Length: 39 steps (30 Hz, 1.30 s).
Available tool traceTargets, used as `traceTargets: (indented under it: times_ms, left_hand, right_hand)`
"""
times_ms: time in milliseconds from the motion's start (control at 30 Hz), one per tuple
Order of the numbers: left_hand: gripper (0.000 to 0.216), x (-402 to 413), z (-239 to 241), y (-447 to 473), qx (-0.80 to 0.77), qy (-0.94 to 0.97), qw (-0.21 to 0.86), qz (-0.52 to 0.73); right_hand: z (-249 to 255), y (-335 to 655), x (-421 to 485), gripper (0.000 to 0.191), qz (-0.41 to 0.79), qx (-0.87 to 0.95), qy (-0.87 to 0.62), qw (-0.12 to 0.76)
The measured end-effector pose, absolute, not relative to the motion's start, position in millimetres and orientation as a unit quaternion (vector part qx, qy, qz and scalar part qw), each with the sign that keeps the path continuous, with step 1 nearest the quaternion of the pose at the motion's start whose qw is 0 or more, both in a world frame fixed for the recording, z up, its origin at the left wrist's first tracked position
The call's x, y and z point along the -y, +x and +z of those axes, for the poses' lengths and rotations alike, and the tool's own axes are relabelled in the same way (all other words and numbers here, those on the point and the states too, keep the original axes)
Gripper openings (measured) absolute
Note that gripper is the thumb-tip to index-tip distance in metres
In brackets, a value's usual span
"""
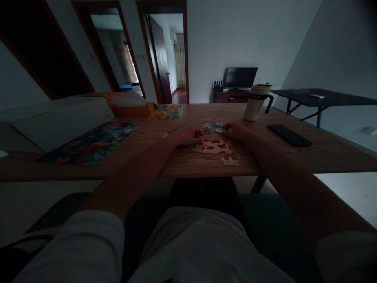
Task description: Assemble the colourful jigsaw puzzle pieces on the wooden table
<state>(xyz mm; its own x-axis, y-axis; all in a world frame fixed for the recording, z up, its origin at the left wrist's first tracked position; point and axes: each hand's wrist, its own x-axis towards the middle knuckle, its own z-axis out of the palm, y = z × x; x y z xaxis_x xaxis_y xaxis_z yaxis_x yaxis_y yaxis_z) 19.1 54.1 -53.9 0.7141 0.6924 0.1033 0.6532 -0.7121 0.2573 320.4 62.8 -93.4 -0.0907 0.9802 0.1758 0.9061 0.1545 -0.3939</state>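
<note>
A partly joined jigsaw puzzle (217, 146) with brown patches on a pale ground lies on the wooden table in front of me. My left hand (187, 136) is at its upper left edge, fingers curled together; anything between them is hidden. Just beyond the joined part, my right hand (236, 131) has its fingertips closed at the edge of a pale puzzle piece (219, 129). A teal puzzle piece (218, 124) lies close to those fingertips. More loose pieces (207, 126) sit between the two hands, and a piece (231, 161) lies at the near right.
To the left are a dark floral sheet (94, 143), a colourful picture sheet (166, 112) and an orange box (132, 109). A tumbler with a handle (255, 103) stands at the back right, and a black phone (289, 135) lies right of my right hand. The table's near edge (206, 176) runs before my lap.
</note>
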Motion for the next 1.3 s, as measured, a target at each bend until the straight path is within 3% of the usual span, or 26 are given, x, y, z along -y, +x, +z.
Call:
traceTargets:
  times_ms: [233,1300]
  left_hand:
    - [0.041,-44,-48,23,-0.335,0.934,0.118,0.048]
    - [0.033,-42,-47,21,-0.239,0.959,0.146,0.038]
  right_hand:
    - [-86,316,-55,0.031,0.087,0.73,-0.652,0.185]
    - [-89,317,-58,0.026,0.094,0.741,-0.636,0.197]
